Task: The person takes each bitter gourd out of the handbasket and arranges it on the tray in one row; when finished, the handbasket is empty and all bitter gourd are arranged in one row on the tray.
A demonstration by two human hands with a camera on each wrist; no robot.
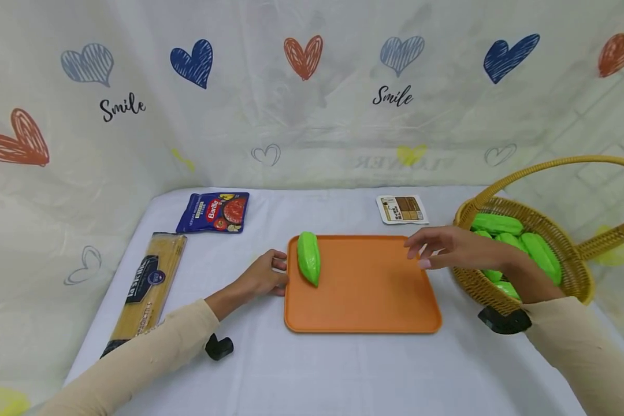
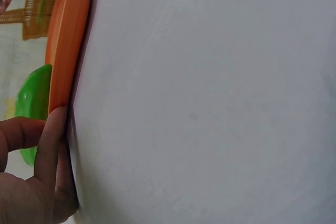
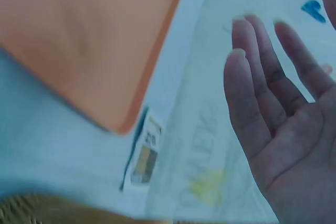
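Note:
A glossy green, elongated, pointed vegetable-like item (image 1: 308,259) lies on the left part of an orange tray (image 1: 369,289). At the tray's left edge is my left hand (image 1: 262,274); in the left wrist view its fingertips touch the tray's outer side (image 2: 64,66). My right hand (image 1: 449,247), palm visible in the right wrist view with fingers loosely extended, hovers over the tray's upper right corner and holds nothing. Just behind it stands a wicker basket (image 1: 577,271) with several similar green items (image 1: 541,257), partly hidden by the right forearm.
A pasta packet (image 1: 148,286) and a blue Barilla pouch (image 1: 214,212) lie on the left of the white-covered table. Beyond the tray is a small white-and-brown packet (image 1: 403,209). The basket's tall handle (image 1: 551,162) arches up at the right. A heart-printed curtain (image 1: 312,115) hangs behind.

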